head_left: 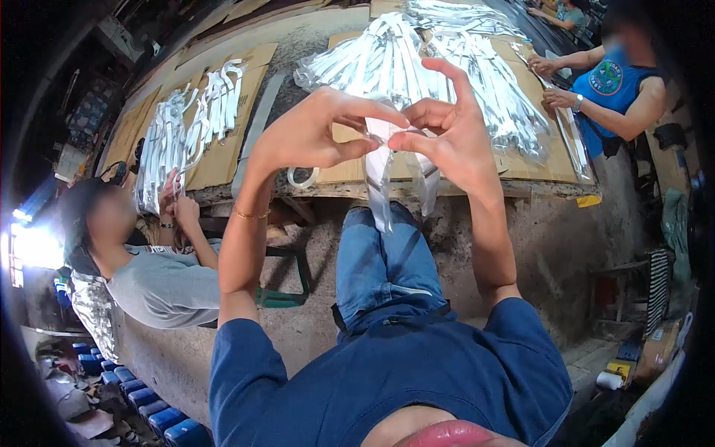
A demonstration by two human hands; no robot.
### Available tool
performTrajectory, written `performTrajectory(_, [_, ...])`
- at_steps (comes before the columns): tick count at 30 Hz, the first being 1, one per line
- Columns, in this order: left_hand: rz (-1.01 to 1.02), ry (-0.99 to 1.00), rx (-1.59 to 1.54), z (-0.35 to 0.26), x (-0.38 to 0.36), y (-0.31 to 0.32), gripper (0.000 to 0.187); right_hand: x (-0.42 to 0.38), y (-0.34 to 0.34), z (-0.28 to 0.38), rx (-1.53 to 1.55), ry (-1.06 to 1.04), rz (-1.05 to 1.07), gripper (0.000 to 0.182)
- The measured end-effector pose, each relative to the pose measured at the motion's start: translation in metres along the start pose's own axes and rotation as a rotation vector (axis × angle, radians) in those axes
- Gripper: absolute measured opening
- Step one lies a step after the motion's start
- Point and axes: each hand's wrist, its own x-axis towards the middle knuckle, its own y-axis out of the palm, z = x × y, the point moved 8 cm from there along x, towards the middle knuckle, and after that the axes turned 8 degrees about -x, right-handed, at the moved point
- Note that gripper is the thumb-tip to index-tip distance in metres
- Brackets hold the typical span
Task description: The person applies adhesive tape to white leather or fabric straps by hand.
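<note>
In front of my chest, above the table's near edge, both hands are raised and almost touching at the fingertips. My left hand (331, 132) is closed in a pinch, thumb against index finger, on a white strip in shiny clear plastic (378, 182). My right hand (454, 138) pinches the same piece with thumb and bent fingers, its index finger lifted. Two ends of the strip hang below the hands, one partly behind my right hand. The exact pinch point is small and partly covered by the fingers.
Piles of plastic-wrapped white strips (372, 63) cover cardboard on the table (339, 173). A tape roll (303, 177) lies near the front edge. One person in grey (160, 287) sits at left handling strips; another in a blue top (618, 93) works at right. A green stool (299, 287) stands below.
</note>
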Motion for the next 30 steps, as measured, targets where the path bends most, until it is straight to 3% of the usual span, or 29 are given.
performTrajectory(3, [-0.002, 0.008, 0.058, -0.008, 0.006, 0.0, 0.037, 0.003, -0.005, 0.006, -0.001, 0.004, 0.003, 0.093])
performTrajectory(6, [-0.057, 0.002, -0.087, 0.002, 0.006, 0.001, 0.034, 0.007, -0.007, 0.007, 0.028, -0.015, 0.043, 0.095])
performTrajectory(9, [-0.149, -0.121, -0.241, 0.016, 0.003, 0.005, 0.044, 0.01, -0.009, 0.004, -0.015, -0.011, 0.043, 0.097])
performTrajectory(11, [-0.306, -0.151, -0.315, 0.022, -0.003, 0.005, 0.058, 0.01, -0.009, 0.001, 0.009, -0.016, 0.029, 0.097])
performTrajectory(12, [-0.303, -0.151, -0.315, 0.022, -0.004, 0.014, 0.058, 0.01, -0.01, -0.001, 0.032, -0.019, 0.017, 0.097])
performTrajectory(14, [-0.691, 0.015, -0.487, 0.019, -0.019, 0.009, 0.056, 0.01, -0.015, -0.007, 0.079, -0.044, -0.021, 0.095])
performTrajectory(16, [-0.778, 0.059, -0.523, 0.02, -0.032, 0.016, 0.055, 0.011, -0.017, -0.009, 0.13, -0.069, -0.058, 0.093])
performTrajectory(18, [-0.767, -0.227, -0.431, 0.044, -0.043, 0.03, 0.049, 0.011, -0.02, -0.008, 0.233, -0.113, -0.118, 0.089])
performTrajectory(19, [-0.769, -0.217, -0.423, 0.044, -0.044, 0.035, 0.032, 0.01, -0.019, -0.009, 0.231, -0.109, -0.114, 0.089])
performTrajectory(22, [-0.813, -0.368, -0.449, 0.047, -0.054, 0.046, 0.02, 0.01, -0.016, -0.006, 0.176, -0.132, -0.136, 0.087])
performTrajectory(24, [-0.877, -0.343, -0.283, 0.045, -0.059, 0.043, 0.019, 0.01, -0.016, -0.006, 0.129, -0.137, -0.174, 0.086])
performTrajectory(26, [-0.833, -0.304, 0.105, 0.031, -0.057, 0.038, 0.027, 0.009, -0.012, -0.004, 0.118, -0.132, -0.171, 0.086])
performTrajectory(30, [-0.796, -0.397, 0.331, 0.014, -0.054, 0.03, 0.039, 0.008, -0.01, -0.004, 0.126, -0.138, -0.179, 0.084])
